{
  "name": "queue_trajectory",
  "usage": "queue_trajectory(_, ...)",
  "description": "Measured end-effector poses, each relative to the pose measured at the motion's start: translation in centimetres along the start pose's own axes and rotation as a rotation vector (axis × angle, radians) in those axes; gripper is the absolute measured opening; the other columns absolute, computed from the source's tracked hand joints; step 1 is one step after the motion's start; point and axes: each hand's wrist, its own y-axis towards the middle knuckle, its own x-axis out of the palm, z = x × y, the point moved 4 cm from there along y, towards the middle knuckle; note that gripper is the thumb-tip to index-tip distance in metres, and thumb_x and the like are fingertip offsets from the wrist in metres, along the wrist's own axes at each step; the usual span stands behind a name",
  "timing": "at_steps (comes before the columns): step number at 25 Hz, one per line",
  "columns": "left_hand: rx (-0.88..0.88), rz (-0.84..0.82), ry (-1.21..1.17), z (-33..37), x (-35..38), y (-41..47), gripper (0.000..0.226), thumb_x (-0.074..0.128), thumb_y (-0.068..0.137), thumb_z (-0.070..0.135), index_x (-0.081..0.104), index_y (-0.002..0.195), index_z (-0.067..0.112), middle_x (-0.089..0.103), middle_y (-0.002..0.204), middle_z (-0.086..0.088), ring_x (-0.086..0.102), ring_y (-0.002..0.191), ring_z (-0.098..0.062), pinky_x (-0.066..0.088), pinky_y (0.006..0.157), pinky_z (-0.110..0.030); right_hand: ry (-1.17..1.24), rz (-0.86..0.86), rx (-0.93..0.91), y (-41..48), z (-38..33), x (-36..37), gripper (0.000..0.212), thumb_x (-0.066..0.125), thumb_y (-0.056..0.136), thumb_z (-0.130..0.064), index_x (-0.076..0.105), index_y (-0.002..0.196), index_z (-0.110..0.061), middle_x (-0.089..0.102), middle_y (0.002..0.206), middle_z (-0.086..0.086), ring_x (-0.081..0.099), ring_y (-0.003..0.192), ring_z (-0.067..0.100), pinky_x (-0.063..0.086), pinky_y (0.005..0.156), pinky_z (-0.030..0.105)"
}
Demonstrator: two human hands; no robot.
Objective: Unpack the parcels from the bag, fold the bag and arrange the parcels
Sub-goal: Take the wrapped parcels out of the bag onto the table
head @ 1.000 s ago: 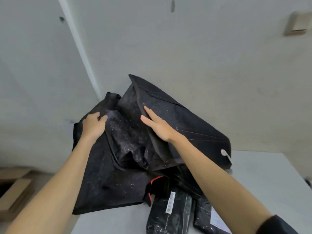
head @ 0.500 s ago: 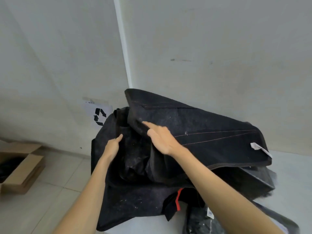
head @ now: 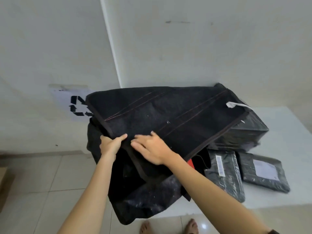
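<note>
Far left, on the tiled floor (head: 42, 174): one cardboard box (head: 2, 184), cut off by the frame edge. On the wall behind: one paper sign with a black recycling symbol (head: 76, 105), its right part hidden by the bag.

One bag (head: 168, 115), black felt-like cloth, hangs half over the left edge of the white table (head: 290, 132). Its upper flap is raised, with one white tag (head: 232, 104) near the far right corner.

Two hands on the flap's near edge, close together. Left hand (head: 110, 145) grips the bound hem, thumb on top, fingers curled out of sight beneath. Right hand (head: 152, 148) lies flat on the cloth, fingers straight and slightly spread.

A red strip (head: 190, 162) shows below the flap.

Right of it, two flat black parcels lie side by side on the table, just apart: first parcel (head: 224, 173) with a narrow barcode label, second parcel (head: 265, 173) with a wide white label. Beyond them, a glossy black bulk (head: 251, 130) under the flap; cannot tell whether it is a parcel.

Bottom edge: two bare feet (head: 192, 225).
</note>
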Motion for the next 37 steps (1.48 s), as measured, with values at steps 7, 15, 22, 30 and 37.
queue_trajectory(7, 0.046, 0.052, 0.077, 1.6, 1.7, 1.1, 0.079, 0.088, 0.078, 0.029, 0.049, 0.141, 0.005, 0.057, 0.141, -0.016, 0.056, 0.126, -0.04, 0.048, 0.099, -0.045, 0.273, 1.127, 0.867, -13.5, 13.8, -8.2, 0.085, 0.078, 0.078, -0.057, 0.047, 0.148, -0.021, 0.05, 0.154, 0.005, 0.044, 0.144, 0.027, 0.034, 0.119, 0.053)
queue_trajectory(15, 0.155, 0.047, 0.163, 6.2, 8.8, -2.3, 0.061, 0.082, 0.086, 0.027, 0.053, 0.135, 0.005, 0.057, 0.138, -0.02, 0.06, 0.121, -0.041, 0.053, 0.098, -0.047, 1.245, 0.622, 0.935, -13.6, 18.7, -2.7, 0.09, 0.091, 0.062, -0.068, 0.062, 0.138, -0.03, 0.074, 0.127, -0.011, 0.071, 0.114, 0.015, 0.054, 0.106, 0.039)
queue_trajectory(22, 0.281, 0.036, -0.018, 10.1, 12.6, -6.8, 0.055, 0.072, 0.094, 0.01, 0.05, 0.145, 0.007, 0.056, 0.142, -0.015, 0.059, 0.125, -0.036, 0.048, 0.101, -0.039, 0.753, 0.826, 0.912, -13.9, 22.7, -11.4, 0.058, 0.089, 0.064, -0.03, 0.076, 0.117, -0.012, 0.078, 0.117, 0.006, 0.07, 0.116, 0.028, 0.056, 0.097, 0.036)
queue_trajectory(30, 0.353, -0.133, -0.255, 10.5, 18.8, -11.7, 0.045, 0.072, 0.094, 0.011, 0.058, 0.137, 0.011, 0.064, 0.122, -0.001, 0.06, 0.115, -0.021, 0.046, 0.1, -0.03, 0.632, 0.986, 0.952, -18.4, 26.7, -18.2, 0.043, 0.086, 0.079, -0.029, 0.075, 0.118, -0.014, 0.076, 0.122, 0.008, 0.066, 0.121, 0.033, 0.053, 0.101, 0.042)
queue_trajectory(37, 0.16, 0.194, -0.027, 3.5, 17.2, -10.8, 0.096, 0.085, 0.082, 0.02, 0.024, 0.156, 0.011, 0.036, 0.157, -0.021, 0.043, 0.139, -0.043, 0.039, 0.112, -0.053, 0.67, 0.808, 0.945, -19.1, 26.1, -12.2, 0.056, 0.085, 0.081, -0.043, 0.057, 0.125, -0.02, 0.072, 0.125, 0.001, 0.062, 0.124, 0.03, 0.047, 0.105, 0.044)
